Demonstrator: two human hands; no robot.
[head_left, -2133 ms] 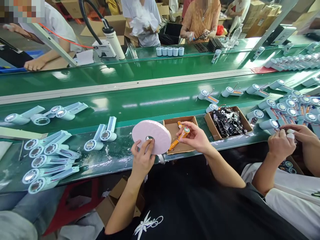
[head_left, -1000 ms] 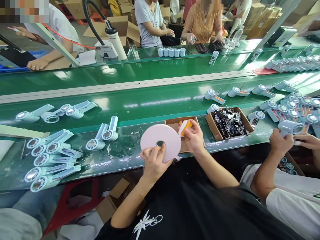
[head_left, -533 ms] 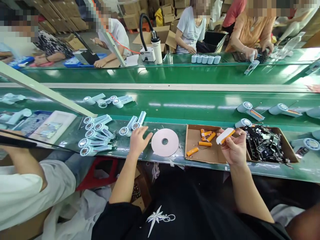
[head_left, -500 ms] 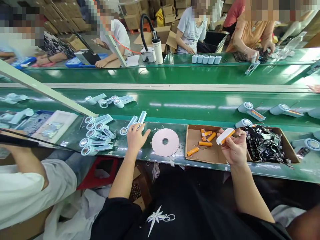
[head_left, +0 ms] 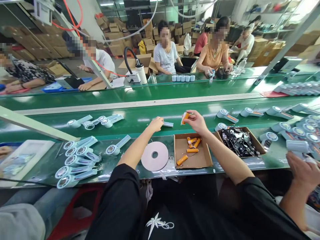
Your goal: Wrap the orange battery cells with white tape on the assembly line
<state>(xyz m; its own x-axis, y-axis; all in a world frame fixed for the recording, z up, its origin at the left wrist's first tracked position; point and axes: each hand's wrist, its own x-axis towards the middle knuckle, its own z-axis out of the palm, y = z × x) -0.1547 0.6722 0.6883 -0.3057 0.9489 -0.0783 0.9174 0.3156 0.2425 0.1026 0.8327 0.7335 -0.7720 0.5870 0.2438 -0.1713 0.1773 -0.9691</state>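
Over the green belt, my left hand is closed around a pale blue plastic housing; its open handle sticks out to the right, and its round head is hidden by my fingers. To the right, my right hand pinches an orange battery with a white strip along one side. The two hands are a short way apart. Below them, a cardboard tray holds several loose orange batteries. A roll of white tape lies flat just left of that tray.
Several blue housings lie at the bench's left, with one more nearer the tape. A box of black parts stands right of the tray. Further right, a neighbour's hand holds a blue housing. Co-workers sit across the belt.
My left hand has picked up a blue housing and moved right over the belt. My right hand has carried the battery up and left from above the tray. The view has shifted.
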